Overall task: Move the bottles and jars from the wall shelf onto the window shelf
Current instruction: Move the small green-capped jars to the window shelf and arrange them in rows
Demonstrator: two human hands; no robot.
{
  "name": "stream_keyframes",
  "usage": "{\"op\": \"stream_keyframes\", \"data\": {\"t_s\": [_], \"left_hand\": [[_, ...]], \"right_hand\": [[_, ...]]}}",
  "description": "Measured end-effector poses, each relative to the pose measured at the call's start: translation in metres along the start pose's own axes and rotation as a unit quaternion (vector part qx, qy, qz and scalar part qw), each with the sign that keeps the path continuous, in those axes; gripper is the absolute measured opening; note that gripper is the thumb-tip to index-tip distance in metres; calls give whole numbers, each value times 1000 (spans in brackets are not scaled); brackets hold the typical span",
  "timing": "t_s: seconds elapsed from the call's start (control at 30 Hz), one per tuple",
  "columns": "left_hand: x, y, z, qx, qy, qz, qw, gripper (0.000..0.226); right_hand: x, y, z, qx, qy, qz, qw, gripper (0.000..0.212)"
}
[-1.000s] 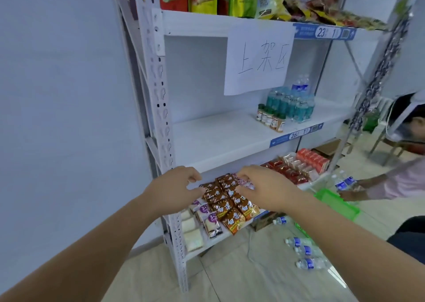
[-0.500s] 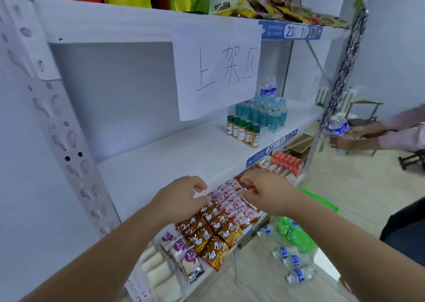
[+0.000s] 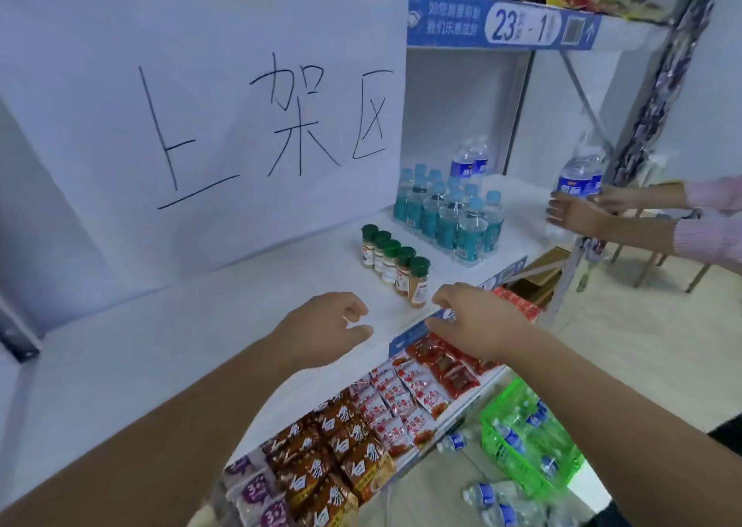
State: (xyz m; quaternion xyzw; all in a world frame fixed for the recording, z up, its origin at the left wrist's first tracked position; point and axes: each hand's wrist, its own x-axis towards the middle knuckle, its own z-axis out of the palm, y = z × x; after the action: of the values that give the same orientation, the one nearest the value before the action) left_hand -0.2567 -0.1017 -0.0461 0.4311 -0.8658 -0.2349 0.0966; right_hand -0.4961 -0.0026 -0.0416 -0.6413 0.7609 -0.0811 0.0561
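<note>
A row of spice jars (image 3: 395, 263) with green caps stands on the white shelf board (image 3: 200, 326). Behind them is a cluster of teal-labelled bottles (image 3: 449, 217) and two taller water bottles (image 3: 469, 161). My left hand (image 3: 325, 328) hovers over the board, fingers loosely curled, holding nothing. My right hand (image 3: 473, 322) is above the shelf's front edge, just right of the nearest jar, empty and apart from it.
Another person's hands (image 3: 582, 209) hold a water bottle (image 3: 578, 173) at the shelf's right end. A paper sign (image 3: 225, 117) hangs over the shelf opening. Snack packets (image 3: 361, 438) fill the shelf below. A green basket (image 3: 526, 442) and loose bottles lie on the floor.
The view has moved closer and to the right along the shelf. Both my hands rose from the snack shelf to the level of the board, toward the spice jars. The other person brought a bottle to the shelf.
</note>
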Motion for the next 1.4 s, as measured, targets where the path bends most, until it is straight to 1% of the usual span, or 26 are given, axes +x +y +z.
{"op": "stream_keyframes", "data": {"t_s": [0.13, 0.23, 0.4, 0.5, 0.57, 0.63, 0.7, 0.83, 0.9, 1.0, 1.1, 1.2, 1.27, 1.4], "left_hand": [[61, 23, 0, 1, 27, 0, 1000, 40], [99, 34, 3, 24, 37, 15, 999, 47], [149, 41, 15, 64, 37, 28, 997, 63], [168, 44, 24, 88, 30, 30, 995, 66], [177, 43, 29, 103, 23, 27, 994, 66], [184, 40, 33, 112, 16, 28, 993, 61], [189, 37, 36, 118, 18, 32, 992, 54], [193, 34, 38, 114, 47, 28, 992, 42], [193, 34, 37, 110, 52, 26, 992, 37], [190, 32, 33, 116, 58, 23, 991, 39], [181, 29, 26, 115, 72, 13, 991, 39], [165, 23, 15, 82, 87, -18, 993, 38], [149, 17, 5, 64, 96, -37, 993, 36], [105, -3, -19, 44, 131, -79, 987, 31]], "right_hand": [[41, 34, -12, 10, 1, 3, 1000, 55], [64, 50, -15, 49, -6, 13, 999, 66], [104, 63, -3, 109, -12, 8, 994, 66], [118, 61, 10, 141, -7, 7, 990, 67], [124, 59, 18, 154, -1, 7, 988, 61], [128, 58, 25, 171, 5, 9, 985, 47], [131, 59, 32, 189, 10, 10, 982, 39], [134, 61, 40, 221, 21, 6, 975, 35], [135, 60, 43, 235, 26, 5, 972, 28], [134, 58, 47, 255, 37, 0, 966, 17], [131, 56, 46, 268, 47, -9, 962, 16], [126, 46, 43, 286, 60, -24, 956, 15], [123, 33, 41, 298, 59, -39, 952, 15], [119, -7, 43, 301, 48, -91, 948, 22]]}}
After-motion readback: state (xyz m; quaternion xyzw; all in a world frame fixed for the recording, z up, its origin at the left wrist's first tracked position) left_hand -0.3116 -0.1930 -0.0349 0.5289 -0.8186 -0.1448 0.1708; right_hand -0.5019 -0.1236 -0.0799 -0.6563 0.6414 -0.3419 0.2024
